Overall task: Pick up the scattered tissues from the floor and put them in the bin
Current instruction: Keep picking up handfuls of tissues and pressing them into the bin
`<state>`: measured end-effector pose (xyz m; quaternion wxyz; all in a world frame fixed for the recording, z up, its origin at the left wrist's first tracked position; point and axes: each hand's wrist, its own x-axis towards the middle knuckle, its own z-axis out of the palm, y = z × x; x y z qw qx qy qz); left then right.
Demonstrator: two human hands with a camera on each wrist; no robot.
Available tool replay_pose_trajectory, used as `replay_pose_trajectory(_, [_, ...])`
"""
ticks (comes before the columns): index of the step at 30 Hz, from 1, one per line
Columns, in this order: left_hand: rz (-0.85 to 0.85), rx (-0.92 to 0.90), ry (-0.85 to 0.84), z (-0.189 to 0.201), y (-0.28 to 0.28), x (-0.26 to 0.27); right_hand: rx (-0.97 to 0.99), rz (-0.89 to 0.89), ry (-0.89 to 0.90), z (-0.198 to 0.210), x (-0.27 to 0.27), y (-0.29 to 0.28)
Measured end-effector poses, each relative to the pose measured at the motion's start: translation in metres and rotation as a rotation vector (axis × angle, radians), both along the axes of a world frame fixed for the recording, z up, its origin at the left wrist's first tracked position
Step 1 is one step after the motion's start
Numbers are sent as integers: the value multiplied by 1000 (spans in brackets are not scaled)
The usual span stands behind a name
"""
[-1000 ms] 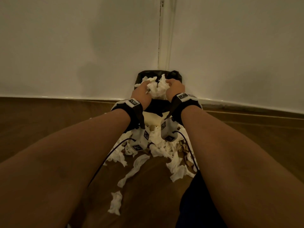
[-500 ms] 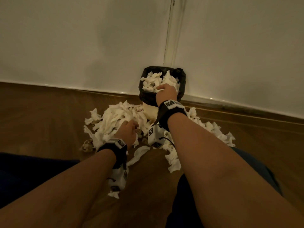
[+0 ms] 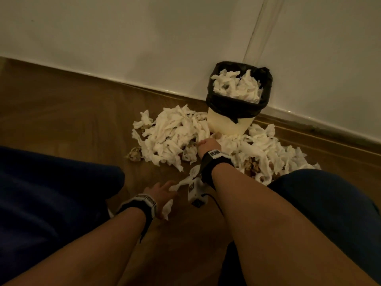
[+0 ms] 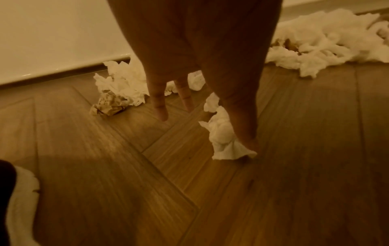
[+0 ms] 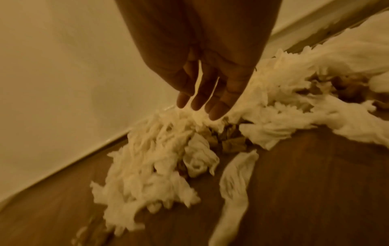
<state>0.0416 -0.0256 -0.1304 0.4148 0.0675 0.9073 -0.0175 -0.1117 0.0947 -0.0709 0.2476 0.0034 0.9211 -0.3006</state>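
On wood floor (image 3: pixel 82 124), unmarked tissues (image 3: pixel 175 133) beside black-lined bin (image 3: pixel 237 104).

Both hands have left the bin (image 3: pixel 239 108), where a second ago they pressed tissues into its top. The right hand (image 3: pixel 208 144) has dropped to the tissue heap (image 3: pixel 175 137) at the bin's foot, fingers (image 5: pixel 219 106) straight. The left hand (image 3: pixel 159 191) has drawn further from the bin, spread over a loose twisted tissue (image 4: pixel 223 141) on the floor (image 4: pixel 126 183).
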Motion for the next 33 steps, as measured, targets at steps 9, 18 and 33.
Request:
replay_pose_trajectory(9, [-3, 1, -3, -12, 1, 9, 303, 120, -169, -45, 27, -17])
replay_pose_trajectory(18, [250, 152, -55, -14, 4, 4, 501, 239, -212, -78, 47, -29])
replay_pose_trajectory(33, [467, 75, 261, -13, -26, 10, 568, 406, -377, -57, 65, -35])
